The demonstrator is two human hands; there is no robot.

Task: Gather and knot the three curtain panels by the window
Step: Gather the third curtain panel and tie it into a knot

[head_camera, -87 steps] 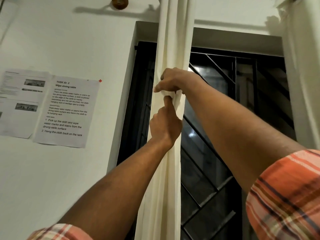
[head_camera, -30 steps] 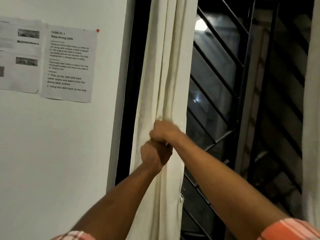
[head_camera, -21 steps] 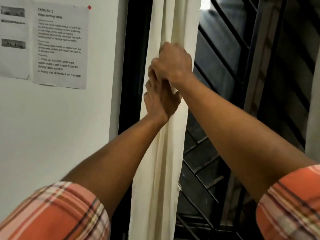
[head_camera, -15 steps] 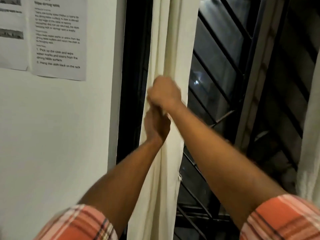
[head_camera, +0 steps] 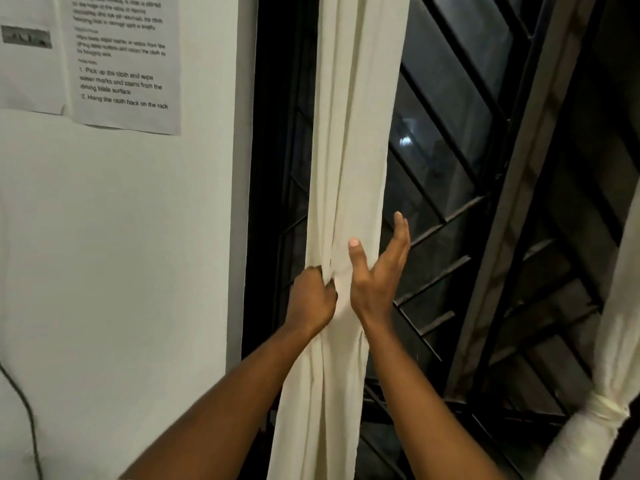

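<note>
**Operator:** Report the curtain panel (head_camera: 353, 133) and both hands

**Technician:** The curtain panel hangs at the left edge of the window (head_camera: 467, 161), bunched into vertical folds. The left hand (head_camera: 313, 297) is curled tight on those folds at mid-height. The right hand (head_camera: 375, 271) is spread flat with straight fingers. Its thumb lies on the front of the cloth and its palm is at the panel's right edge, gripping nothing. A second panel (head_camera: 602, 407) hangs at the window's right edge with a knot in it. No third panel is in view

**Operator:** Failure modes from this state?

**Technician:** Three are likely.
1. Only one hand holds the bundle. If that grip slackens, the folds probably fan out and gathering must be redone.
2. The rightmost fold appears to lie outside the left fist. A knot tied now could leave it loose.
3. A hard downward pull while looping may strain the hanging point above, which is out of view
</note>
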